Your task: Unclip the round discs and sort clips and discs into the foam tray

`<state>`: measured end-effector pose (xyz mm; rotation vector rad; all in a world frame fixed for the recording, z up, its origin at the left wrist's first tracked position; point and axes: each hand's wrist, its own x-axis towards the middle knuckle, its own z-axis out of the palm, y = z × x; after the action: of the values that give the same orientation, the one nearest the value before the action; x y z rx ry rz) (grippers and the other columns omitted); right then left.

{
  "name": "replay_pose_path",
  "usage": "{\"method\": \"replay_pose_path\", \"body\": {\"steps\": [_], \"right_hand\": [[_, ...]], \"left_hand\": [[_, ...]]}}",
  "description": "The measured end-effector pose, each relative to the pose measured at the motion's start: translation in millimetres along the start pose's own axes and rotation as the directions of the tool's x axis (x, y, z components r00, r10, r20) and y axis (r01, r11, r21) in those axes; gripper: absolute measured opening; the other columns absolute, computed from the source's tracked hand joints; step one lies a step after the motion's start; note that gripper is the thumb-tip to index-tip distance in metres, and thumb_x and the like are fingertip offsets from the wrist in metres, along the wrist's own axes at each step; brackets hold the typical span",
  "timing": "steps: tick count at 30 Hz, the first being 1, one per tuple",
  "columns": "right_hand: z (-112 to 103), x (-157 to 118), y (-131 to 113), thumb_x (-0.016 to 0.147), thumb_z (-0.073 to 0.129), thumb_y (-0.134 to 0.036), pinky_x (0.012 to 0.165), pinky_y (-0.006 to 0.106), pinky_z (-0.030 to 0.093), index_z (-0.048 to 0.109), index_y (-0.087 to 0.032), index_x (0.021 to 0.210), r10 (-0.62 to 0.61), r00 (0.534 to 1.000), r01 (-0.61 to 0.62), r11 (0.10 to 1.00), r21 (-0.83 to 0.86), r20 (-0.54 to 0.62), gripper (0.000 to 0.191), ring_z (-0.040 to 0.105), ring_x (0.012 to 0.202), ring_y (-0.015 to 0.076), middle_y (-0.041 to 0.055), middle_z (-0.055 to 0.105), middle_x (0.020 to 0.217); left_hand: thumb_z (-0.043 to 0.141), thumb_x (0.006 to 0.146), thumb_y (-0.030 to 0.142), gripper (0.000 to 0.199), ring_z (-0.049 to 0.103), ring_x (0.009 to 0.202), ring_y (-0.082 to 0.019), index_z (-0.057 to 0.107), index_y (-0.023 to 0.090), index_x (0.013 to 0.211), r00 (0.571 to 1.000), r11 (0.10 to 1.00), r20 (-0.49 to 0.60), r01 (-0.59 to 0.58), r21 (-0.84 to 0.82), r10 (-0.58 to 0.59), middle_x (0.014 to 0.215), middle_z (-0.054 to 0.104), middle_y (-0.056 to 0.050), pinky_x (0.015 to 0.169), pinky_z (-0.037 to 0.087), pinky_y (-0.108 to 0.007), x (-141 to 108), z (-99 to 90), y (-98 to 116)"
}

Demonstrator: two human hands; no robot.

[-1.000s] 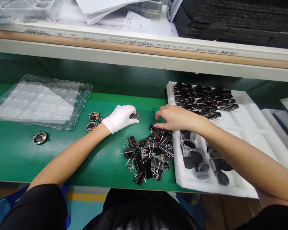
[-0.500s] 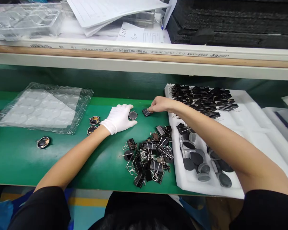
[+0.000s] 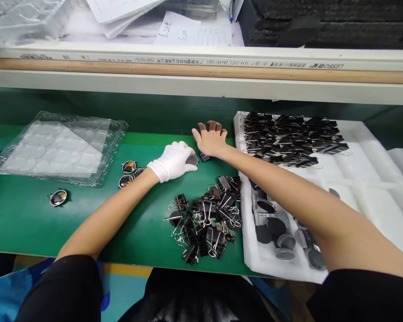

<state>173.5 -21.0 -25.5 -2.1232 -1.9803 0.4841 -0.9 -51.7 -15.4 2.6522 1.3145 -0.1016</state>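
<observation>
1. The gloved left hand is resting toward the far edge of the surface, its thumb and fingers curling about the rim of a grey round disc and grasping it.
2. That disc is sitting nearer the far edge than the near one, with its right side showing beyond the glove.
3. The bare right hand is reaching toward the far edge; its fingers are splaying apart, gripping nothing.
4. A black binder clip is lying just beside the disc, partly hidden under the right hand; whether the two are touching, I cannot tell.
5. A pile of binder clips is spreading toward the near edge, left of a white foam tray.
6. The foam tray is carrying rows of black binder clips at its far left corner and loose round dark pieces toward its near left corner.
7. Watch heads are lying by the left forearm, one of them partly hidden, while a lone watch head is lying farther left.
8. A clear plastic blister tray is lying toward the far left corner.
</observation>
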Motion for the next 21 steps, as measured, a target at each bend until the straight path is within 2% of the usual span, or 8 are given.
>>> {"method": "replay_pose_path", "body": {"steps": [5,9,14,21], "right_hand": [[3.3,6.2,8.6,0.109,0.016,-0.06,0.127,0.071,0.014,0.033,-0.023,0.169,0.036,0.999,-0.037,0.999,0.027,0.037,0.072,0.015,0.163,0.0423,0.0186,0.026,0.174],[4.2,8.6,10.7,0.109,0.015,-0.059,0.128,0.07,0.014,0.034,-0.026,0.168,0.045,0.999,-0.046,0.998,0.035,0.018,0.07,0.014,0.165,0.0394,0.0149,0.025,0.176],[5.7,9.0,12.7,0.11,0.015,-0.056,0.129,0.069,0.013,0.034,-0.024,0.168,0.086,0.996,-0.086,0.995,0.042,0.018,0.069,0.015,0.165,0.0392,0.0164,0.025,0.176],[5.5,9.3,13.0,0.111,0.017,-0.054,0.128,0.07,0.013,0.036,-0.022,0.167,0.096,0.995,-0.096,0.994,0.05,0.004,0.067,0.016,0.165,0.0399,0.0191,0.028,0.174]], "left_hand": [[0.07,0.095,0.06,0.057,0.061,0.115,-0.035,0.068,0.02,0.137,1.0,0.999,0.009,0.024,0.041,-0.025,0.133,0.063,-0.017,0.095,0.046,-0.043,6.3,3.3,2.5],[0.069,0.097,0.057,0.057,0.061,0.117,-0.034,0.065,0.02,0.14,0.999,0.998,0.016,0.032,0.059,-0.033,0.134,0.063,-0.016,0.097,0.045,-0.042,5.5,1.0,6.4],[0.067,0.098,0.057,0.056,0.061,0.12,-0.034,0.064,0.022,0.141,0.999,0.997,0.031,0.027,0.077,-0.029,0.134,0.064,-0.015,0.098,0.044,-0.04,4.8,-4.8,10.4],[0.06,0.099,0.064,0.058,0.061,0.117,-0.035,0.068,0.019,0.134,0.999,0.997,0.001,0.032,0.073,-0.032,0.124,0.066,-0.015,0.091,0.043,-0.04,12.5,0.7,15.3]]}}
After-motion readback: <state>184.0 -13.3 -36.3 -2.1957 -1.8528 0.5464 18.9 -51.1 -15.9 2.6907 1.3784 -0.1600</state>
